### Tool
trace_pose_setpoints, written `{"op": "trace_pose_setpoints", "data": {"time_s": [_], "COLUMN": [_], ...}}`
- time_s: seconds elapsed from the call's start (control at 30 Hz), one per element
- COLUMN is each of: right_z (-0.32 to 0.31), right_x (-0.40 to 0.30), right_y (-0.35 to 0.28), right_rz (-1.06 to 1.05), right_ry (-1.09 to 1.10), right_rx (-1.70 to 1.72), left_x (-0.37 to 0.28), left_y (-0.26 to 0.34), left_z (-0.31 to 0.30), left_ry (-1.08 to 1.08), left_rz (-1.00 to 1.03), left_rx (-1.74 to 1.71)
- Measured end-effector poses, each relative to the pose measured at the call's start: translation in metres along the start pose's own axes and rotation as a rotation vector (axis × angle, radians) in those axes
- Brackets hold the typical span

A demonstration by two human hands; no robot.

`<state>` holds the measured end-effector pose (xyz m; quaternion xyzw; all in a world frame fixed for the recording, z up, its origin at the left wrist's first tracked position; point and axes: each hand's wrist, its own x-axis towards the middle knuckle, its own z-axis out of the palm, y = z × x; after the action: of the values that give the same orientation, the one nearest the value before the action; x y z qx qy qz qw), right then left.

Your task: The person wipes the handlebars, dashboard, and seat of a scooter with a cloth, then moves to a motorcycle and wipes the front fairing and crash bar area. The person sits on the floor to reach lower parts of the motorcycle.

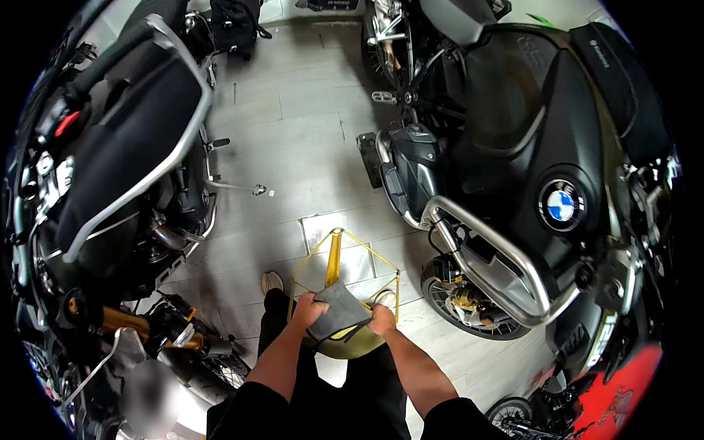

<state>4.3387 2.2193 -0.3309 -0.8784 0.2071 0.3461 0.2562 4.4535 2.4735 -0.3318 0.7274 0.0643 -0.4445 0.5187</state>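
My left hand (311,312) grips the left edge of a grey, cloth-like piece (338,309) with a dark border. At its right side, my right hand (382,320) has its fingers closed on the edge. Both hands are in front of my legs. Under the grey piece is a rounded, olive-yellow part (352,346); what it is I cannot tell. A yellow bar (334,258) runs forward from beneath the grey piece to a small ring. Thin yellow lines (311,254) spread from that ring to both sides, forming an angular outline around my hands.
A black BMW motorcycle (594,115) with silver crash bars (495,247) stands at right. Another dark motorcycle (137,143) is at left, its side stand (234,186) reaching onto the tiled floor (286,148). A black backpack (235,27) is ahead. Something red (621,390) shows lower right.
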Motion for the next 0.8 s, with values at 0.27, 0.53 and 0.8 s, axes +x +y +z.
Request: {"op": "trace_pose_setpoints", "data": {"time_s": [0.27,0.53,0.8], "right_z": [0.103,0.201,0.320], "right_x": [0.085,0.149,0.262], "right_y": [0.086,0.153,0.204], "right_rz": [-0.038,-0.063,-0.348], "right_ry": [-0.049,-0.411,-0.337], "right_rx": [0.167,-0.146,0.340], "left_x": [0.073,0.125,0.221], "left_y": [-0.052,-0.074,-0.096], "left_z": [0.027,0.041,0.024], "left_ry": [0.082,-0.065,-0.246], "left_rz": [-0.059,-0.331,-0.293], "left_rx": [0.111,0.293,0.523]}}
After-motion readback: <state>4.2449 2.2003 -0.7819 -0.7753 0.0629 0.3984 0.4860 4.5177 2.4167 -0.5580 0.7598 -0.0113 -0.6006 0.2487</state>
